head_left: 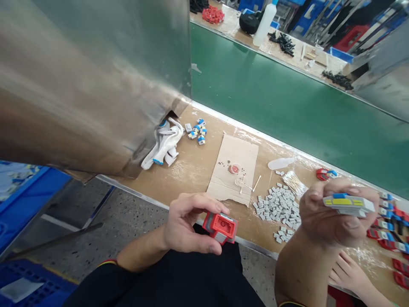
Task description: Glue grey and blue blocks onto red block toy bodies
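Observation:
My left hand (pixel 187 224) is closed round a small red plastic housing (pixel 221 227) with a grey edge, held over my lap just in front of the bench edge. My right hand (pixel 332 217) is closed on a grey part with yellow and blue strips (pixel 348 204), held up above the bench at the right. Between the hands, on the brown bench (pixel 191 166), lies a heap of small grey pieces (pixel 279 209). A bare foot (pixel 349 273) shows below my right hand.
A cardboard sheet (pixel 234 168) carries a small red dish (pixel 234 169) and cotton swabs. White gloves (pixel 164 147) and blue-yellow parts (pixel 196 130) lie near a large metal cover (pixel 96 81). Red and blue parts (pixel 391 230) line the right. Green conveyor belt (pixel 287 102) behind; blue crates (pixel 25 200) left.

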